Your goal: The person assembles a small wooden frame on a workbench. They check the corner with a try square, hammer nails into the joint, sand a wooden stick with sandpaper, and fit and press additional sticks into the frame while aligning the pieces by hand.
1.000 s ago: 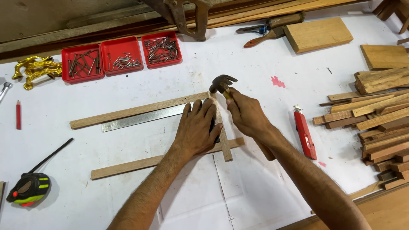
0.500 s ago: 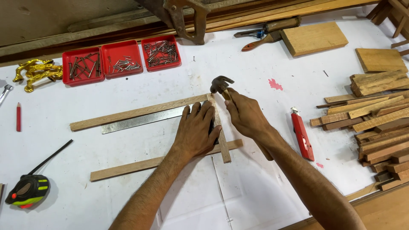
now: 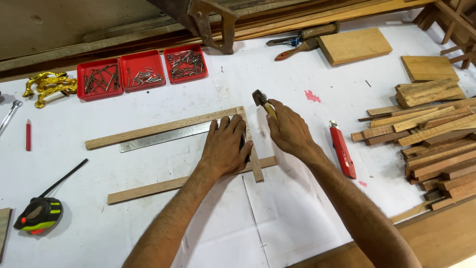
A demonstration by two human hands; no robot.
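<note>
Wooden strips are coming together into a flat frame on the white-covered bench [image 3: 148, 228], and the job is looking about halfway along. A long far strip [image 3: 158, 128] is lying across the middle of the bench, a long near strip [image 3: 173, 184] is lying roughly parallel to it closer in, and a short cross strip [image 3: 250, 149] is bridging their right ends, touching both. No strip is closing the left ends yet, so that side of the frame appears left to do. Whether the right-hand joints are already nailed I cannot tell; no nail is showing there.

A left hand [image 3: 225, 149] is pressing flat, fingers spread, on the cross strip and on the end of a steel rule [image 3: 168, 137] lying just near of the far strip. It is gripping nothing, only holding things down. A right hand [image 3: 290, 130] is curled tight around the handle of a small hammer [image 3: 261, 99], whose head is hanging just right of the far corner joint, apart from the wood.

Three red trays are sitting side by side on the far left of the bench. A left tray [image 3: 96, 79] is holding long dark nails, a middle tray [image 3: 142, 71] is carrying a smaller scatter of short pale ones, and a right tray [image 3: 186, 63] is heaped with thin bright nails. None of them is close to either hand.

Spare offcuts [image 3: 431, 134] are stacked at the right edge, with a red utility knife [image 3: 343, 155] lying between them and the frame.
</note>
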